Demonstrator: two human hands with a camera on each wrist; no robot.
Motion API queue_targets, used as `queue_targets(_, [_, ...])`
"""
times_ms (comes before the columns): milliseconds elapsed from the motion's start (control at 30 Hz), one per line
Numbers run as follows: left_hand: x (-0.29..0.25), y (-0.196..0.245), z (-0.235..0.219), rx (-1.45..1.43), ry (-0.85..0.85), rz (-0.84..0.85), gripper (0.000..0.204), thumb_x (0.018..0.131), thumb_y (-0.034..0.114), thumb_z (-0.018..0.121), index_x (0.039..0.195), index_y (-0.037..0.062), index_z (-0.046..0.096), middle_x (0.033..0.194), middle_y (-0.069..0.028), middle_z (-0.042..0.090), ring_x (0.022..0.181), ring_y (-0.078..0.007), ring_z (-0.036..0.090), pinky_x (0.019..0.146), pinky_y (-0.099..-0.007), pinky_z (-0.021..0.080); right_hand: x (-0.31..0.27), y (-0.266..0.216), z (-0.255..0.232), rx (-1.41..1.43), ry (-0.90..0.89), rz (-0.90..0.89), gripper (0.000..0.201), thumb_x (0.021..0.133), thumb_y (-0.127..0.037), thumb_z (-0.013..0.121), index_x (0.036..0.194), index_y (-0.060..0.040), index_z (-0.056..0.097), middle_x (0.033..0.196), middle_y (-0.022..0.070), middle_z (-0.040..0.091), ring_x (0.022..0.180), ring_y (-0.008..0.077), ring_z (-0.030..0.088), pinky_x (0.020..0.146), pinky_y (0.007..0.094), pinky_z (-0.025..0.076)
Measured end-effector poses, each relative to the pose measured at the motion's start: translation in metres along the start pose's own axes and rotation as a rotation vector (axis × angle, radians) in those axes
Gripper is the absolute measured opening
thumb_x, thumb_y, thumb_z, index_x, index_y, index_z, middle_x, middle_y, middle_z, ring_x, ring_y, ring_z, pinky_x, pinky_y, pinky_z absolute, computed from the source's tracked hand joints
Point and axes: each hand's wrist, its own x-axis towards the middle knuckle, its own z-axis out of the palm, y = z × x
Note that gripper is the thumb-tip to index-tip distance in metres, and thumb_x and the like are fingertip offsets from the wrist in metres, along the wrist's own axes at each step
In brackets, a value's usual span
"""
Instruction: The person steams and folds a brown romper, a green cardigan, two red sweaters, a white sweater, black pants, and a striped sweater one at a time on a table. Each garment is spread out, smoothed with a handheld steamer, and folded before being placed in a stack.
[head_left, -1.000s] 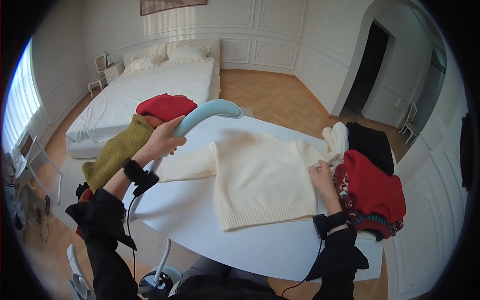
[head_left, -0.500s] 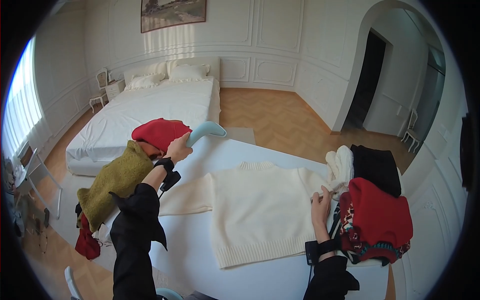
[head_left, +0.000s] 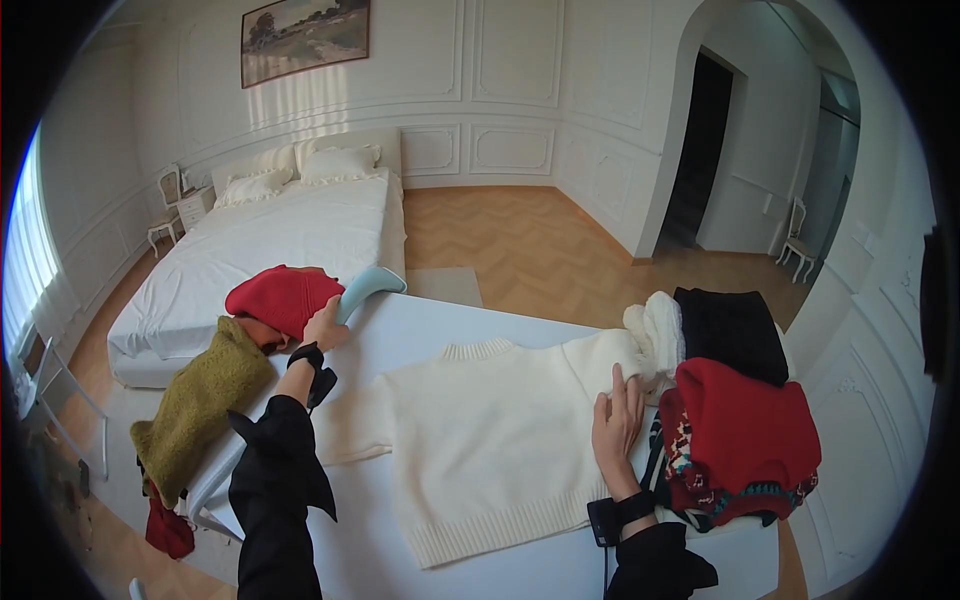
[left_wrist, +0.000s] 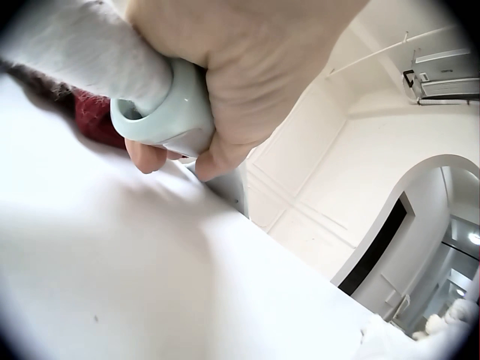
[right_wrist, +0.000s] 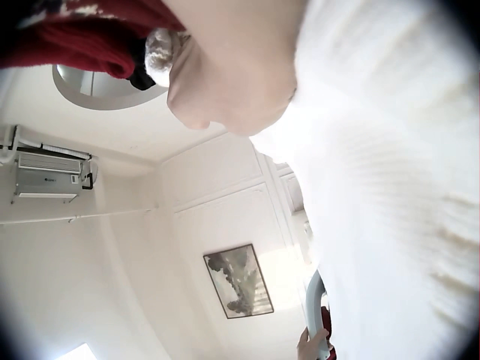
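Observation:
A cream knit sweater lies spread on a white table, with its ribbed hem toward me. My left hand grips the handle of a pale blue garment steamer near the table's far left corner, beside a red garment. In the left wrist view, fingers wrap the steamer's handle, and a pale fabric-covered hose runs from its end. At the sweater's right shoulder and sleeve, my right hand rests on the knit with its fingers extended; its fingertips are partly hidden in the right wrist view.
An olive knit garment lies along the table's left side. On the right stand folded clothes: a cream knit, a black garment and a red sweater on patterned knits. A white bed is beyond the table.
My left hand has carried the steamer leftward and back, from over the sweater's left side to beside the red garment. My right hand has shifted from gripping the sleeve's edge to resting on it.

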Motion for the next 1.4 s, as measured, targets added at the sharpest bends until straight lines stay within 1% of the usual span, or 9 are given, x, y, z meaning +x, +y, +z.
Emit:
queue_targets(100, [0.015, -0.022, 0.017, 0.218, 0.158, 0.177, 0.081, 0.07, 0.016, 0.066, 0.143, 0.0114, 0.03, 0.101, -0.0194, 0.064, 0.083, -0.028, 0.066, 0.076, -0.0395, 0.053, -0.001, 0.003, 0.001, 0.048, -0.028, 0.039, 0.056, 0.083, -0.009, 0.059, 0.137, -0.0055, 0.045, 0.13, 0.0271, 0.045, 0.125, 0.0446, 0.039, 0.105, 0.0469, 0.031])
queue_targets(200, [-0.001, 0.007, 0.014, 0.19, 0.03, 0.021, 0.085, 0.069, 0.017, 0.068, 0.143, 0.0131, 0.026, 0.114, -0.0239, 0.056, 0.104, -0.0395, 0.058, 0.089, -0.0467, 0.046, -0.004, 0.006, 0.008, 0.191, 0.011, 0.12, 0.06, 0.083, -0.009, 0.059, 0.14, -0.0057, 0.041, 0.136, 0.0292, 0.039, 0.131, 0.045, 0.032, 0.108, 0.047, 0.027])
queue_targets(300, [-0.027, 0.04, 0.019, 0.549, 0.372, 0.261, 0.086, 0.071, 0.021, 0.072, 0.144, 0.0107, 0.026, 0.127, -0.0207, 0.04, 0.118, -0.0379, 0.041, 0.106, -0.0507, 0.028, -0.005, 0.009, 0.008, 0.219, -0.048, 0.169, 0.064, 0.082, -0.008, 0.06, 0.142, -0.0055, 0.037, 0.14, 0.0305, 0.034, 0.135, 0.0456, 0.027, 0.109, 0.0458, 0.025])
queue_targets(600, [-0.242, 0.153, 0.031, 0.279, -0.508, 0.903, 0.073, 0.088, 0.059, 0.05, 0.148, 0.0257, 0.024, 0.148, -0.0214, 0.023, 0.139, -0.0405, 0.02, 0.109, -0.0622, 0.016, -0.008, 0.018, 0.015, 0.317, -0.088, 0.266, 0.064, 0.082, -0.006, 0.061, 0.141, -0.0035, 0.038, 0.139, 0.0309, 0.033, 0.133, 0.0465, 0.028, 0.106, 0.0436, 0.03])
queue_targets(1033, [-0.314, 0.183, 0.016, 0.334, -0.854, 0.784, 0.069, 0.091, 0.041, 0.055, 0.149, 0.025, 0.021, 0.153, -0.0218, 0.008, 0.144, -0.0381, -0.003, 0.112, -0.0591, 0.006, 0.003, 0.011, 0.009, 0.356, -0.061, 0.347, 0.064, 0.079, -0.008, 0.063, 0.138, -0.0007, 0.039, 0.131, 0.0269, 0.043, 0.118, 0.0381, 0.049, 0.095, 0.0384, 0.043])
queue_targets(1100, [-0.313, 0.184, 0.013, 0.351, -0.872, 0.795, 0.07, 0.09, 0.04, 0.057, 0.149, 0.025, 0.021, 0.153, -0.022, 0.008, 0.144, -0.038, -0.002, 0.111, -0.06, 0.007, 0.014, -0.02, -0.024, 0.793, -0.067, 0.625, 0.066, 0.078, -0.009, 0.063, 0.138, -0.0015, 0.039, 0.124, 0.0209, 0.052, 0.115, 0.0329, 0.051, 0.1, 0.0378, 0.038])
queue_targets(1200, [-0.311, 0.184, 0.007, 0.362, -0.901, 0.801, 0.073, 0.088, 0.039, 0.06, 0.148, 0.025, 0.022, 0.153, -0.0221, 0.009, 0.144, -0.038, -0.001, 0.11, -0.0615, 0.009, -0.003, 0.06, 0.053, 0.659, 0.071, 0.483, 0.067, 0.077, -0.005, 0.063, 0.139, -0.0013, 0.039, 0.118, 0.0166, 0.056, 0.101, 0.0248, 0.057, 0.088, 0.0325, 0.047])
queue_targets(1267, [-0.309, 0.181, 0.011, 0.357, -0.908, 0.804, 0.076, 0.085, 0.039, 0.063, 0.148, 0.0256, 0.022, 0.154, -0.0219, 0.007, 0.144, -0.0385, -0.001, 0.11, -0.0627, 0.009, 0.008, 0.025, 0.01, 0.919, -0.165, 0.883, 0.064, 0.075, 0.001, 0.06, 0.137, -0.0001, 0.042, 0.121, 0.0162, 0.055, 0.095, 0.02, 0.059, 0.081, 0.0273, 0.049])
queue_targets(1400, [-0.3, 0.172, 0.019, 0.227, -0.771, 0.851, 0.065, 0.086, 0.037, 0.062, 0.143, 0.0208, 0.035, 0.145, -0.0211, 0.028, 0.139, -0.0354, 0.02, 0.107, -0.0598, 0.02, 0.006, 0.048, 0.028, 0.902, -0.051, 0.736, 0.062, 0.073, 0.005, 0.058, 0.134, 0.001, 0.046, 0.121, 0.0171, 0.056, 0.093, 0.0192, 0.06, 0.081, 0.0256, 0.048])
